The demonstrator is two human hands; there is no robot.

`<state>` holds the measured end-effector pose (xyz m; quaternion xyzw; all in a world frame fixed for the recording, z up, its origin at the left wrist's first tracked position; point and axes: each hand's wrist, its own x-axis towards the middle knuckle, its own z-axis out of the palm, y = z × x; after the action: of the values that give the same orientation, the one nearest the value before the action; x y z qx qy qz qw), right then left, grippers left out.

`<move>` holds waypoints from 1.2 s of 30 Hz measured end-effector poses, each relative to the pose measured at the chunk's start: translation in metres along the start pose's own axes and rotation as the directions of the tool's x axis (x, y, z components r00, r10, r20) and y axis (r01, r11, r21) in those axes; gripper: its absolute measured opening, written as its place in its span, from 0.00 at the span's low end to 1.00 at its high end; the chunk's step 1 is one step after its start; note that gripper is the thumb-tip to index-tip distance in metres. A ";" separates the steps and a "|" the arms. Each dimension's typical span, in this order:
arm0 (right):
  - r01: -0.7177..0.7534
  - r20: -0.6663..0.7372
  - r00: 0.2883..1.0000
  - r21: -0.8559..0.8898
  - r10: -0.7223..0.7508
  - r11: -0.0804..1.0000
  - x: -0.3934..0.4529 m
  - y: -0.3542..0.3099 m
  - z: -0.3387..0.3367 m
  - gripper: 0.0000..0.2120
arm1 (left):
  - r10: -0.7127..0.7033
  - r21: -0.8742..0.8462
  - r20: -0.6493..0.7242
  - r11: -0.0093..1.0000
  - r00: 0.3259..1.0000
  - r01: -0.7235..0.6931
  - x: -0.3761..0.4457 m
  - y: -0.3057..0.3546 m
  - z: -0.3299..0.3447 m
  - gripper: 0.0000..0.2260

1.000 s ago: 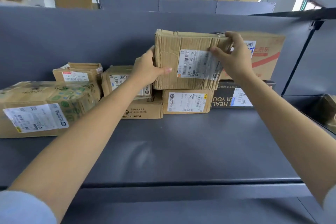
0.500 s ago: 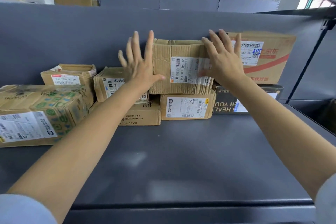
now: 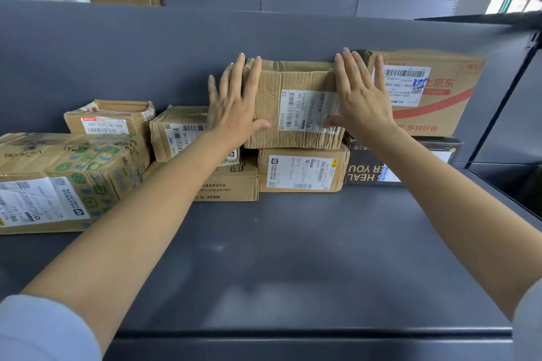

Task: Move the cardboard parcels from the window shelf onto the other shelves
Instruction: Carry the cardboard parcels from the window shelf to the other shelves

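Between my two spread hands, the creased cardboard parcel (image 3: 293,102) is sitting on top of a flatter labelled box (image 3: 302,171) at the back of the grey shelf (image 3: 293,258), close against the back panel (image 3: 146,53). I am keeping my left hand (image 3: 234,108) flat at its left front edge, fingers straight and fanned apart, thumb lying across the lower front face. I am laying my right hand (image 3: 362,97) over the parcel's right front, fingers straight and slightly apart, thumb lying across its white label (image 3: 305,110). Neither hand is curling around anything. Just past my right fingertips, a red-striped carton (image 3: 440,97) is resting on a black box (image 3: 366,167). Under my left palm, a small taped box (image 3: 181,132) is leaning on a flat brown carton (image 3: 228,184). Further left of those fingers, a green-printed box (image 3: 73,179) is lying in front of another small parcel (image 3: 108,117).
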<state>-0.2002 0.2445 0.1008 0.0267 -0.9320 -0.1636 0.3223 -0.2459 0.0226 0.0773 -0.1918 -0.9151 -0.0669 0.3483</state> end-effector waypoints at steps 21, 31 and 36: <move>-0.226 0.122 0.972 0.240 0.201 0.944 -0.148 -0.024 -0.039 0.39 | 0.308 -0.261 -0.027 0.916 0.951 -0.304 -0.098 0.046 -0.026 0.32; -0.415 0.242 0.895 0.153 0.374 0.897 -0.278 0.006 -0.069 0.32 | 0.527 -0.325 0.179 0.829 0.831 -0.455 -0.160 0.143 -0.039 0.31; -0.495 0.239 0.853 0.089 0.464 0.864 -0.350 0.061 -0.101 0.29 | 0.605 -0.494 0.097 0.719 0.790 -0.489 -0.182 0.222 -0.066 0.32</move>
<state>0.1412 0.3272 -0.0124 -0.2005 -0.9472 -0.0106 0.2502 0.0072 0.1538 0.0029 -0.5366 -0.8120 -0.1420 0.1802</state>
